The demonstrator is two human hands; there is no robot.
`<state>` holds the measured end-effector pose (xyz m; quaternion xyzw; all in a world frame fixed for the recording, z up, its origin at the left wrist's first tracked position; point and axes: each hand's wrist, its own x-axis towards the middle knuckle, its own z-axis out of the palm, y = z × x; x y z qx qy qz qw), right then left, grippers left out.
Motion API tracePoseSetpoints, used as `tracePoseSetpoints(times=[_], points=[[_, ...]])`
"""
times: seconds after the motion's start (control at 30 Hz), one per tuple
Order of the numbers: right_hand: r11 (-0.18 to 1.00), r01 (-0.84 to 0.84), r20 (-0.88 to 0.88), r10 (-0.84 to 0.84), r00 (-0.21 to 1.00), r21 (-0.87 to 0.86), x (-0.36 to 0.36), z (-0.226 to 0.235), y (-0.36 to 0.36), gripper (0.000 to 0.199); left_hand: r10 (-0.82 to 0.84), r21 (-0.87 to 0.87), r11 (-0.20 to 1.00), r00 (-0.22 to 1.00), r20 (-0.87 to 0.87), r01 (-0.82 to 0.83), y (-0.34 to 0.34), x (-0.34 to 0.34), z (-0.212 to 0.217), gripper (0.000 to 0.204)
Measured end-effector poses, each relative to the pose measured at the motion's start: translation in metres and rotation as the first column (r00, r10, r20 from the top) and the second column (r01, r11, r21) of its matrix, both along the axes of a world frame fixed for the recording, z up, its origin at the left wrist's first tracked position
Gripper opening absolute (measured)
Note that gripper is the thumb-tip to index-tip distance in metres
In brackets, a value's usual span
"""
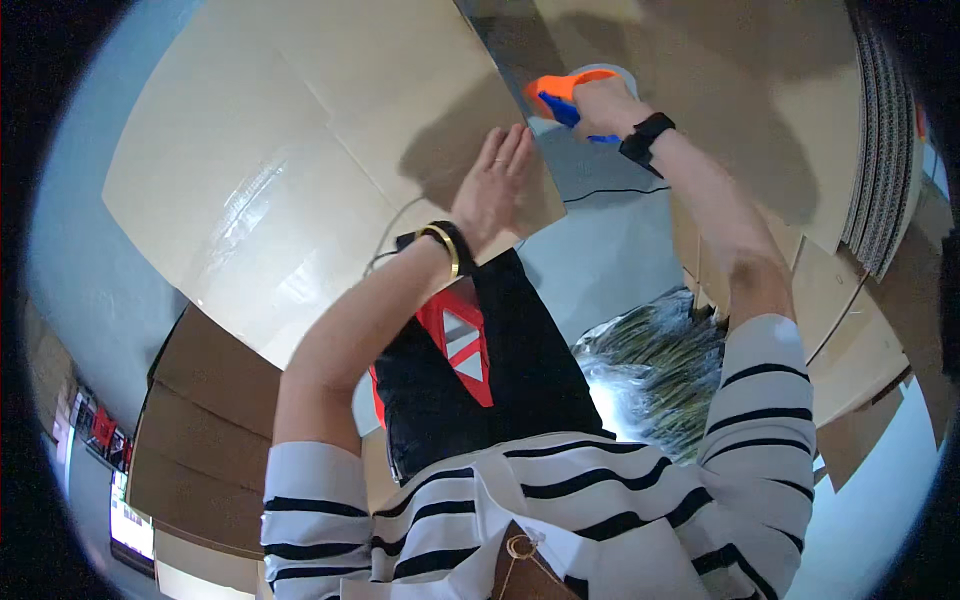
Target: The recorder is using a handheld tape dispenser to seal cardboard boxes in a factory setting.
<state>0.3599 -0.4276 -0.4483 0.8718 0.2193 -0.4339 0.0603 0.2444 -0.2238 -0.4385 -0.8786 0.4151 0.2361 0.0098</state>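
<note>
My left hand [490, 190] lies flat, fingers stretched out, near the right edge of a large brown cardboard piece [240, 130]. Shiny clear tape strips [245, 210] are stuck across the cardboard. Just past that edge, my right hand [605, 105] is wrapped around the handle of an orange and blue tape gun [555, 97]. Part of a round, pale roll shows behind the hand. The fingers of that hand are partly hidden by its back.
A stack of flat cardboard sheets [880, 150] stands at the right. Beside my legs lies a plastic-wrapped bundle [650, 350] of greenish stalks. A thin black cable [615, 190] crosses the grey floor. Folded brown cardboard [205, 430] is at the lower left. Under me is a red seat [470, 345].
</note>
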Motion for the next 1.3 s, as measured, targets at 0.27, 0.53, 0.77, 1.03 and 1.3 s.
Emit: tracePoseSetpoints(times=[0.27, 0.53, 0.77, 1.03, 1.3], points=[[0.784, 0.558, -0.103, -0.553, 0.827, 0.274, -0.017, 0.026, -0.048, 0.047, 0.008, 0.209, 0.977, 0.979, -0.205, 0.036, -0.048, 0.017, -0.026, 0.075], [0.692, 0.647, -0.268, -0.588, 0.763, 0.321, -0.023, 0.08, -0.006, 0.035, 0.407, -0.367, 0.845, 0.913, -0.03, -0.389, 0.1, -0.089, -0.04, 0.085], [0.826, 0.302, -0.187, -0.24, 0.953, 0.475, -0.022, 0.11, 0.077, 0.038, 0.999, 0.098, 0.013, 0.017, 0.045, -0.995, 0.376, -0.237, -0.012, 0.102], [0.507, -0.554, 0.406, 0.379, 0.831, 0.66, -0.023, 0.125, 0.213, 0.031, 0.813, -0.583, -0.038, 0.314, -0.49, -0.811, 0.392, -0.127, 0.058, 0.112], [0.546, -0.47, 0.321, 0.35, 0.88, 0.694, -0.018, 0.117, 0.282, 0.03, 0.598, -0.653, -0.179, 0.446, -0.666, -0.736, 0.292, -0.064, 0.096, 0.062]])
